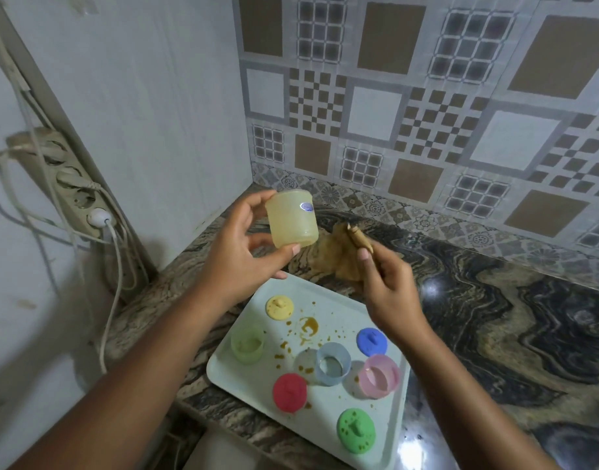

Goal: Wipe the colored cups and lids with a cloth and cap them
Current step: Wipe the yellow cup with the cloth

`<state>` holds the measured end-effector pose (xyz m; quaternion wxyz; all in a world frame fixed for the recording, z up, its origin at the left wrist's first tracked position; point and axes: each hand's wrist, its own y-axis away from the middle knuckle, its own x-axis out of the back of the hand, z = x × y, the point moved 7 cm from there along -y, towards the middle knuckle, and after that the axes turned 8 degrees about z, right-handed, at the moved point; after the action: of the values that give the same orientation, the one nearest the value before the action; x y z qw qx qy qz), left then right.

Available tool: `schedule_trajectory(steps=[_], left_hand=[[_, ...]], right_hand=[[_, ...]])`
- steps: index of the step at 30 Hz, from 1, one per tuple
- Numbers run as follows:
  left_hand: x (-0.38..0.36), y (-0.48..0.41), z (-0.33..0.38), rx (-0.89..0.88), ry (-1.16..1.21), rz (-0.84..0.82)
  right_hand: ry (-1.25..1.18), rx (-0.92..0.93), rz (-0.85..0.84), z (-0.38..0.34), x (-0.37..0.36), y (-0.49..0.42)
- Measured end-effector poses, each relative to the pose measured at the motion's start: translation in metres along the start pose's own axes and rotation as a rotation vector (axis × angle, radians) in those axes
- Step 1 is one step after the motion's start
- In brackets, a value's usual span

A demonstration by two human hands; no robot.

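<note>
My left hand (244, 245) holds a pale yellow cup (292, 219) up above the counter, fingers curled round its side. Just right of it, my right hand (386, 283) grips a brownish-yellow cloth (339, 252) that hangs down toward the counter. Below on a light tray (328, 300) lie a yellow lid (279, 307), a blue lid (371, 341), a red lid (290, 392) and a green lid (356, 430). A green cup (247, 344), a blue cup (332, 363) and a pink cup (379, 375) stand there open.
Brown spots and a smear (307, 327) mark the tray's middle. The tray sits at the front edge of a marbled counter (495, 317). A power strip (70, 188) with cables hangs on the left wall. Patterned tiles back the counter.
</note>
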<state>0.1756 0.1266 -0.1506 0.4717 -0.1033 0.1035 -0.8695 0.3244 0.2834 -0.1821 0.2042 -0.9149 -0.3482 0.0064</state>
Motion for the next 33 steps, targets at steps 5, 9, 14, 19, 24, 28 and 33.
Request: schedule_trajectory(steps=[5, 9, 14, 19, 24, 28, 33], left_hand=[[0.001, 0.006, -0.003, 0.005, -0.021, 0.02], [-0.001, 0.008, -0.003, 0.03, -0.011, 0.01], [0.002, 0.006, -0.008, 0.057, 0.026, 0.01], [0.003, 0.003, -0.014, 0.045, 0.012, 0.019], [0.003, -0.001, -0.016, 0.023, 0.006, 0.022], [0.004, -0.005, -0.016, -0.012, -0.038, 0.022], [0.005, -0.005, -0.012, 0.014, -0.022, -0.013]], right_hand=[[-0.021, 0.095, 0.047, -0.04, -0.004, -0.029], [0.154, 0.246, -0.124, -0.059, -0.035, -0.027], [0.25, 0.38, -0.23, -0.055, -0.054, -0.016], [0.305, 0.468, -0.218, -0.051, -0.051, 0.0], [0.318, 0.508, -0.21, -0.045, -0.042, 0.013], [0.31, 0.536, -0.207, -0.04, -0.032, 0.023], [0.267, 0.423, -0.237, -0.013, -0.021, 0.033]])
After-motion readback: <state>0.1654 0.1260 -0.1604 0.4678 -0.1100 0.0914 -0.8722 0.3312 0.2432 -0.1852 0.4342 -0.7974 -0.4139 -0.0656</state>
